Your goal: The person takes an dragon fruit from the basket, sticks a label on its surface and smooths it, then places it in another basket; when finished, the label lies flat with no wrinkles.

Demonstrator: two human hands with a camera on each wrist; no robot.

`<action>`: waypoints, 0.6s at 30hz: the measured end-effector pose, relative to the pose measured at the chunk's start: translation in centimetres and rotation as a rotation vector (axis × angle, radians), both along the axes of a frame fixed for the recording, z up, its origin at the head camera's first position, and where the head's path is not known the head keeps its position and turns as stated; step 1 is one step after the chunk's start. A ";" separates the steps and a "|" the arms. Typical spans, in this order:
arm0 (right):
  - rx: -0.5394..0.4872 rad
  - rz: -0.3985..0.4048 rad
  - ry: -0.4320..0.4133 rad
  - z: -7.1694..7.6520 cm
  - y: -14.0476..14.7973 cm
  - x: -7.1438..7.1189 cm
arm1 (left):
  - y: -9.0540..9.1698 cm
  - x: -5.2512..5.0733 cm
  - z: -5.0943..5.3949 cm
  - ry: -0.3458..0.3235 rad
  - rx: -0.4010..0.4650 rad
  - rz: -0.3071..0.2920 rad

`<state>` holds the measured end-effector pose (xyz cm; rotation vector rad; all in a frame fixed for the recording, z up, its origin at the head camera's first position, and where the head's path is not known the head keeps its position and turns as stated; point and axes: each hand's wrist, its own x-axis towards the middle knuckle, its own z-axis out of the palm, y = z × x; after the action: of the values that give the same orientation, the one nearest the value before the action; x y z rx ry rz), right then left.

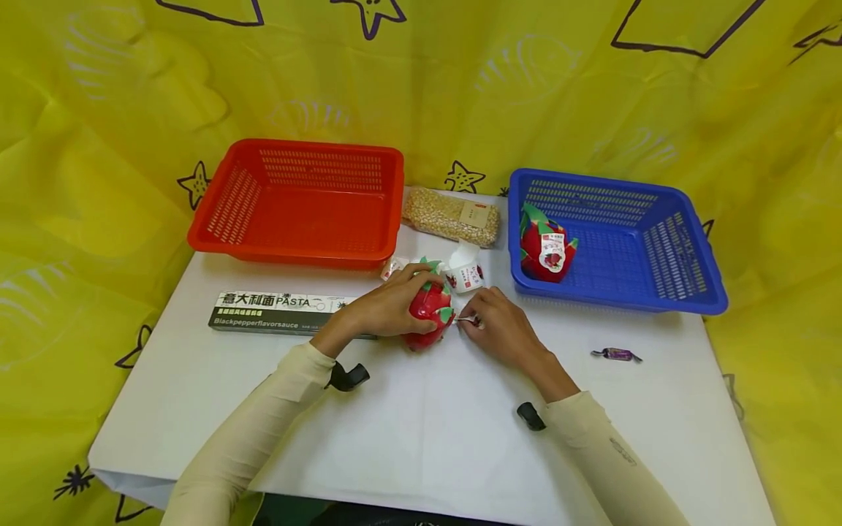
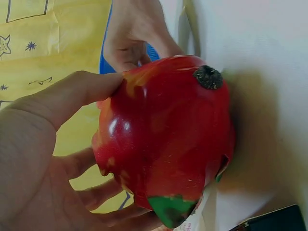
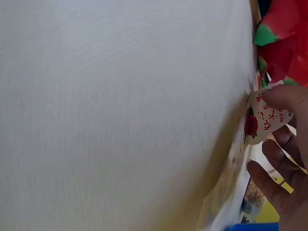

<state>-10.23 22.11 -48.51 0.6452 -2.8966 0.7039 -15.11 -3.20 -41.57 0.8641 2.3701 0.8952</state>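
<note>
My left hand (image 1: 391, 303) grips a red dragon fruit (image 1: 429, 337) with green-tipped scales, holding it at the middle of the table. In the left wrist view the fruit's glossy skin (image 2: 159, 130) and dark stem end face the camera, the thumb over its upper side. Right beside it, my right hand (image 1: 503, 329) pinches a white paper label (image 3: 267, 118) printed with red characters and a fruit picture. Whether the label touches the fruit is hard to tell. Just behind the fruit lies a white printed piece (image 1: 467, 278), perhaps more labels.
Behind on the left stands a red basket (image 1: 316, 258); a blue basket (image 1: 618, 299) on the right holds another labelled dragon fruit (image 1: 536, 256). Between them lies a bag of pale grains (image 1: 441, 212). A pasta box (image 1: 263, 313) is at left, a purple wrapped candy (image 1: 617, 354) at right.
</note>
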 end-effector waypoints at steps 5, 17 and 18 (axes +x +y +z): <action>-0.077 -0.068 -0.066 0.5 0.6 0.5 | -0.1 0.3 -0.2 0.005 0.011 0.038; -0.227 -0.164 0.018 2.1 0.4 0.8 | 0.3 0.5 -1.0 0.007 0.070 0.082; -0.247 -0.164 0.036 2.3 0.3 0.8 | 0.2 0.5 -1.1 0.005 0.070 0.079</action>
<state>-9.41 22.44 -46.21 0.3821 -2.7264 0.9927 -14.57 -2.98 -42.62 0.8055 2.4047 1.0135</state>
